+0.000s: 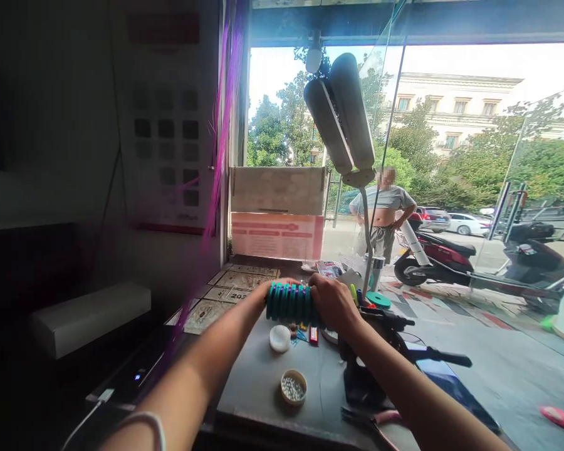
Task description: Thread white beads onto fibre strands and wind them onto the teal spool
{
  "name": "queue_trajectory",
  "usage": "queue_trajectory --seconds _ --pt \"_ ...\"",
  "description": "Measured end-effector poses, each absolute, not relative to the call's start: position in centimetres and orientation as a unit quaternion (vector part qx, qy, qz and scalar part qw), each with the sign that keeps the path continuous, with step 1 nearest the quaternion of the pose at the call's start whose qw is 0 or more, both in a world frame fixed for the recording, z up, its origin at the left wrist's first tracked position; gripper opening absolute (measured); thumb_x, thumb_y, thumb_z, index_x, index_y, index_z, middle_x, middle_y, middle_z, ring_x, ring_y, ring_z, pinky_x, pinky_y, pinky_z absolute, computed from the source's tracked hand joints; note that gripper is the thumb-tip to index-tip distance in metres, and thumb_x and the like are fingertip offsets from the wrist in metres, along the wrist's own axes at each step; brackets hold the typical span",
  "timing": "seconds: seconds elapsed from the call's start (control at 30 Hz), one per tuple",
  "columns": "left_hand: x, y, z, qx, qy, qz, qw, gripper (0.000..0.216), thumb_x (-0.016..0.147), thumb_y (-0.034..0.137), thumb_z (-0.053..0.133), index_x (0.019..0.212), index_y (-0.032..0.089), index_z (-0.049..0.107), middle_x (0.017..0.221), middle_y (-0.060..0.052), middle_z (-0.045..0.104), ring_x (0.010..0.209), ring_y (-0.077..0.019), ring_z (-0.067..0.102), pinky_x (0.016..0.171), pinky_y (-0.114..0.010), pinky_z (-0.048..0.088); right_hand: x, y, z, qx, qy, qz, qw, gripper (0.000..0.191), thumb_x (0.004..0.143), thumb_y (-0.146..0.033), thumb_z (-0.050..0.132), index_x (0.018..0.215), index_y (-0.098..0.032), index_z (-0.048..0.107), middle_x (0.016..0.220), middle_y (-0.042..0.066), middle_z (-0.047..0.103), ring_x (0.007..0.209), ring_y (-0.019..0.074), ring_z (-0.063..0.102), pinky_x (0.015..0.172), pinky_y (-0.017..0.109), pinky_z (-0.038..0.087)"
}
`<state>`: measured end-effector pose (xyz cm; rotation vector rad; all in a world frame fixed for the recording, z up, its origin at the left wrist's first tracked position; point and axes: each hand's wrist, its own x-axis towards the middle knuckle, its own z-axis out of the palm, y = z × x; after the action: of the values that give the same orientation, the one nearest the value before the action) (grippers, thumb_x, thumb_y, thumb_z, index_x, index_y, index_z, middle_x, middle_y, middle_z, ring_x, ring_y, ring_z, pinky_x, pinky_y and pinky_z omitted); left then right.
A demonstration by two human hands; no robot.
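In front of me, above the table, both hands hold a row of teal discs (289,304), set side by side like a ribbed roll, with small purple spots along the top. My left hand (286,281) is closed behind its left part, its fingers mostly hidden by the discs. My right hand (331,299) wraps around the right end, its fingers curled over. Below on the table stand a small tub of white beads (294,386) and a round white lid or dish (279,338). A red lighter-like item (314,336) lies near them.
A black clamp-like device with a handle (395,338) stands under my right forearm. Pliers (371,418) and a dark tablet or phone (455,388) lie near it. A two-panel lamp (341,116) rises behind. Purple strands (216,188) hang left. A person (383,210) stands outside the glass.
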<state>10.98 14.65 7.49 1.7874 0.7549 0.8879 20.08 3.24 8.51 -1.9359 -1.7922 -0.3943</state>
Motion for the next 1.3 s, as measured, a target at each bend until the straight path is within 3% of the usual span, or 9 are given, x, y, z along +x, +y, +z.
queue_trajectory --seconds 0.1,0.17,0.27,0.43,0.57,0.8,1.17,1.3 --pt "11.8 16.0 11.8 0.784 0.304 0.220 0.493 0.019 0.085 0.025 0.051 0.087 0.008 0.060 0.081 -0.002 0.061 0.070 -0.0129 0.060 0.063 -0.028 0.050 20.0 3.2 8.1 -0.716 -0.637 -0.140 0.247 0.023 0.084 -0.016 0.032 0.088 -0.018 0.054 0.072 0.005 0.064 0.066 0.0160 0.058 0.056 0.026 0.026" --pt "11.9 15.9 14.0 0.806 0.292 0.170 0.487 0.007 0.067 0.010 0.068 0.067 0.008 0.062 0.060 0.000 0.060 0.052 -0.0102 0.055 0.052 -0.024 0.046 19.9 3.2 7.9 -0.723 -0.625 -0.136 0.260 0.023 0.084 -0.015 0.031 0.091 -0.018 0.052 0.069 0.004 0.063 0.063 0.0160 0.056 0.055 0.026 0.024" --pt "10.8 13.7 15.3 0.827 0.259 0.178 0.466 0.014 0.049 -0.002 0.069 0.049 0.009 0.061 0.044 0.002 0.056 0.045 -0.0099 0.051 0.048 -0.022 0.040 19.9 3.1 7.8 -0.736 -0.597 -0.120 0.296 0.023 0.083 -0.014 0.029 0.091 -0.017 0.050 0.067 0.005 0.061 0.058 0.0153 0.053 0.053 0.027 0.021" --pt "7.3 7.8 11.6 0.817 0.214 0.317 0.431 0.008 0.053 0.005 0.065 0.054 0.012 0.060 0.062 0.002 0.060 0.059 -0.0085 0.051 0.059 -0.020 0.040 19.8 2.7 8.0 -0.731 -0.584 -0.098 0.339 0.023 0.081 -0.014 0.030 0.090 -0.017 0.051 0.067 0.004 0.060 0.057 0.0137 0.049 0.054 0.025 0.023" --pt "6.1 4.4 7.0 0.744 0.172 0.406 0.501 0.008 0.061 0.019 0.065 0.063 0.012 0.061 0.072 -0.001 0.063 0.066 -0.0113 0.055 0.066 -0.022 0.044 19.9 2.5 7.9 -0.721 -0.591 -0.101 0.348 0.025 0.080 -0.015 0.029 0.089 -0.017 0.052 0.067 0.004 0.060 0.057 0.0138 0.047 0.055 0.024 0.024" --pt "7.4 1.5 1.5 0.667 0.250 0.536 0.452 0.010 0.070 0.024 0.059 0.065 0.015 0.060 0.071 -0.003 0.064 0.063 -0.0127 0.056 0.052 -0.021 0.042 20.3 3.3 8.3 -0.723 -0.604 -0.087 0.326 0.027 0.077 -0.014 0.030 0.089 -0.017 0.054 0.072 0.005 0.062 0.062 0.0162 0.050 0.057 0.026 0.025" --pt "8.4 2.3 -3.2 0.772 0.328 0.506 0.202 0.016 0.079 0.015 0.049 0.067 0.017 0.059 0.072 -0.004 0.064 0.073 -0.0156 0.058 0.069 -0.025 0.041 21.2 4.9 8.6 -0.734 -0.613 -0.055 0.288 0.027 0.074 -0.015 0.032 0.088 -0.018 0.056 0.078 0.007 0.061 0.070 0.0181 0.051 0.058 0.025 0.028" --pt "8.5 2.8 -2.9 0.785 0.375 0.462 0.174 0.021 0.081 0.016 0.044 0.067 0.017 0.059 0.066 -0.006 0.064 0.065 -0.0172 0.058 0.061 -0.026 0.039 21.2 5.0 8.8 -0.733 -0.615 -0.059 0.284 0.027 0.074 -0.014 0.033 0.087 -0.018 0.056 0.076 0.007 0.061 0.069 0.0175 0.050 0.058 0.025 0.029"
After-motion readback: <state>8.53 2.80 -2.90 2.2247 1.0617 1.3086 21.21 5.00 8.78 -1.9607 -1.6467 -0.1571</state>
